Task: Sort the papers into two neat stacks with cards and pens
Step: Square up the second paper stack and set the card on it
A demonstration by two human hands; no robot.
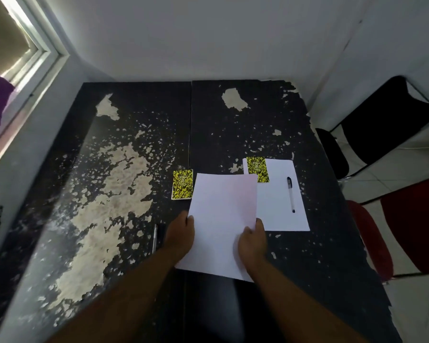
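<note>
A white paper stack [221, 219] is held over the table's near middle, its far edge tilted up. My left hand [180, 235] grips its left edge and my right hand [253, 240] grips its right edge. A second white paper stack [280, 214] lies flat to the right, with a yellow-and-black card [258, 168] on its far left corner and a pen [290, 194] lying on it. Another yellow-and-black card [182, 184] rests on the bare table left of the held papers. A second pen [155, 237] lies on the table beside my left wrist.
The black table [134, 120] has a peeling, patchy top and stands against a white wall. A window frame [27, 60] runs along the left. A black chair [382, 125] and a red chair [411, 231] stand at the right edge.
</note>
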